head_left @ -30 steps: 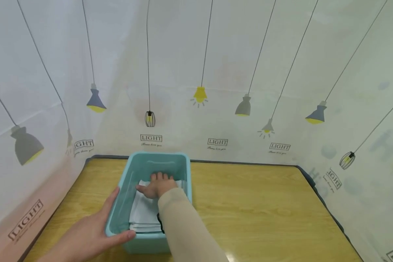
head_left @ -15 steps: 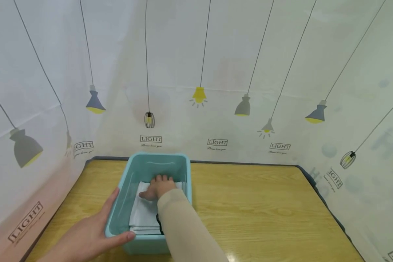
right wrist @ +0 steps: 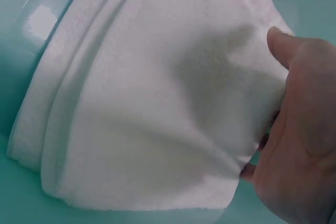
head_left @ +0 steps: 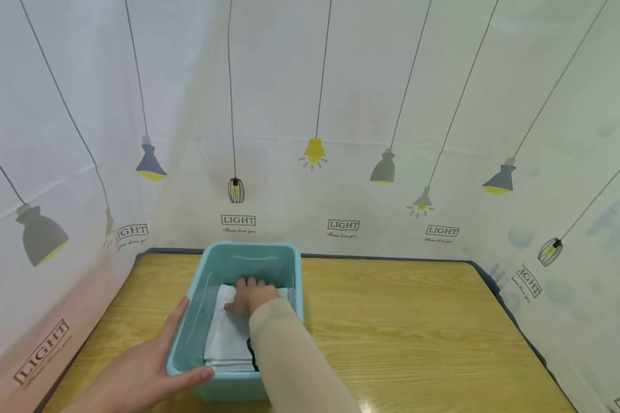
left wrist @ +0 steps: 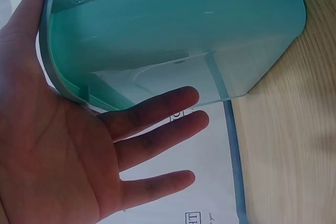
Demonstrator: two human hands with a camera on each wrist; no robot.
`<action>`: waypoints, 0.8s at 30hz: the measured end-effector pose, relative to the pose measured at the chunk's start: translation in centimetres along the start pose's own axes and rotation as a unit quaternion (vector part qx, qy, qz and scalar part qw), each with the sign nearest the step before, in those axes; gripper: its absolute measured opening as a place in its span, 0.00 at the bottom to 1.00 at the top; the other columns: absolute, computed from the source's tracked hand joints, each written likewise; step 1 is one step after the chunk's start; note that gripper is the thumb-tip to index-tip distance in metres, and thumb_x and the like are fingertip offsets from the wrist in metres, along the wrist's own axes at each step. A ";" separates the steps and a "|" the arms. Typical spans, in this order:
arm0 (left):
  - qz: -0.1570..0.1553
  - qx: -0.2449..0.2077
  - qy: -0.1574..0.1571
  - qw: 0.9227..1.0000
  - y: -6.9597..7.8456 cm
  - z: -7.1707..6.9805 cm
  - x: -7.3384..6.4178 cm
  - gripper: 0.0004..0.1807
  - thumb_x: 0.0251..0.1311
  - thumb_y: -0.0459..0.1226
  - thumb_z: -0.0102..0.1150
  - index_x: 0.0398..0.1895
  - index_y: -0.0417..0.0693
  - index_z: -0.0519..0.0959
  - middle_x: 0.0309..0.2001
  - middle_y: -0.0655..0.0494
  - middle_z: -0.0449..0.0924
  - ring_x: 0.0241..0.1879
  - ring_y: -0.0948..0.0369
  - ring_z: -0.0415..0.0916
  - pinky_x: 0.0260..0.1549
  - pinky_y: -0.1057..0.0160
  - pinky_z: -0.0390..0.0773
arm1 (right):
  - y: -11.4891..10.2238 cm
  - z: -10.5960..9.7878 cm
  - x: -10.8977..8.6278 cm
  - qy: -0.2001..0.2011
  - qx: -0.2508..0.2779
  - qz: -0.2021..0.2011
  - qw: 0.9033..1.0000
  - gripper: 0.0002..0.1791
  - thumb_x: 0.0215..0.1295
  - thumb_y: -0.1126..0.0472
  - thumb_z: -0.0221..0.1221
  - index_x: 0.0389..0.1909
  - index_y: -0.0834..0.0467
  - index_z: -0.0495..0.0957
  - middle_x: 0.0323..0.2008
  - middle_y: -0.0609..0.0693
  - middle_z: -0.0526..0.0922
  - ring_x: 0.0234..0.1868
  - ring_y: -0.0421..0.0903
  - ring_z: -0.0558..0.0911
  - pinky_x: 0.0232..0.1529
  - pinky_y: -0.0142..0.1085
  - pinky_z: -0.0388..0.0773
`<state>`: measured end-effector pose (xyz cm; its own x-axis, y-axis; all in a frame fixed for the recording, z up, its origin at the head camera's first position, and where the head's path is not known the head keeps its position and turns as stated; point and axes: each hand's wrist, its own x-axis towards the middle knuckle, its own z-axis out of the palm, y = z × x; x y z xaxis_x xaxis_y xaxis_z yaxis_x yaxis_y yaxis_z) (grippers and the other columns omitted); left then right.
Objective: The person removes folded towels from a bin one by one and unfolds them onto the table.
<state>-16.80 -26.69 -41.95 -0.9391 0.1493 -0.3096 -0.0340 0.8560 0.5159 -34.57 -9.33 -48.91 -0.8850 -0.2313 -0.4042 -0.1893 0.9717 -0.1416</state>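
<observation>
My right grip is down inside the teal bin, at the far end of the folded white cloth that lies there in layers. My thumb is at the cloth's edge and the other fingertips disappear behind it, so I cannot tell whether I am pinching the fabric or only pressing or tucking it. My left grip steadies the bin's near left corner, thumb over the near rim, with the other fingers straight and spread rather than curled round anything.

The likeliest trouble, I think, is in the layers. They already sit unevenly, a lower one jutting past the top one, and if my hidden fingertips catch only the top layer, any drag could skew it or open the fold. A faint crease runs toward my fingers, and pushing harder there might ruck that end up against the far wall.

The bin could also slide or turn on the worktop, since I brace it from one corner with so light a hold. Lastly, my sleeve crosses above the near rim; lifting carelessly might snag it there and tug the bin along.
</observation>
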 end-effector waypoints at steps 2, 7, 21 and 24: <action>-0.004 -0.002 -0.003 1.000 0.1 0.1 0.1 0.72 0.65 0.72 0.63 0.91 0.53 0.26 0.67 0.34 0.81 0.49 0.48 0.84 0.41 0.40 0.87 | 0.2 0.3 0.4 0.003 0.001 -0.007 1.000 0.40 0.79 0.30 0.57 0.85 0.38 0.62 0.84 0.47 0.66 0.81 0.51 0.68 0.83 0.54 0.64; -0.006 -0.008 -0.010 1.000 0.2 0.2 0.1 0.72 0.66 0.71 0.64 0.91 0.53 0.26 0.68 0.32 0.80 0.49 0.48 0.85 0.42 0.39 0.87 | 0.7 0.5 0.9 -0.001 0.019 -0.019 1.000 0.35 0.82 0.34 0.54 0.85 0.32 0.61 0.83 0.49 0.65 0.83 0.53 0.66 0.85 0.56 0.60; -0.005 -0.011 -0.012 1.000 -0.2 -0.1 0.2 0.71 0.66 0.71 0.64 0.91 0.54 0.26 0.67 0.27 0.80 0.49 0.48 0.86 0.41 0.41 0.87 | -0.2 -1.7 -0.7 0.031 -0.031 -0.029 0.999 0.32 0.89 0.37 0.41 0.88 0.36 0.54 0.83 0.52 0.63 0.82 0.53 0.64 0.83 0.50 0.61; -0.004 -0.012 -0.010 1.000 -0.3 -0.2 0.1 0.71 0.66 0.71 0.64 0.91 0.56 0.25 0.67 0.30 0.81 0.49 0.49 0.86 0.41 0.42 0.88 | -0.5 -2.2 -0.6 0.032 -0.030 -0.028 0.999 0.33 0.89 0.37 0.40 0.89 0.35 0.53 0.85 0.52 0.60 0.84 0.53 0.62 0.85 0.50 0.59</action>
<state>-16.98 -27.03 -41.96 -0.9317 0.1527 -0.3297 -0.0497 0.8454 0.5318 -34.92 -9.55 -46.66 -0.8974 -0.2840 -0.3378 -0.2629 0.9588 -0.1077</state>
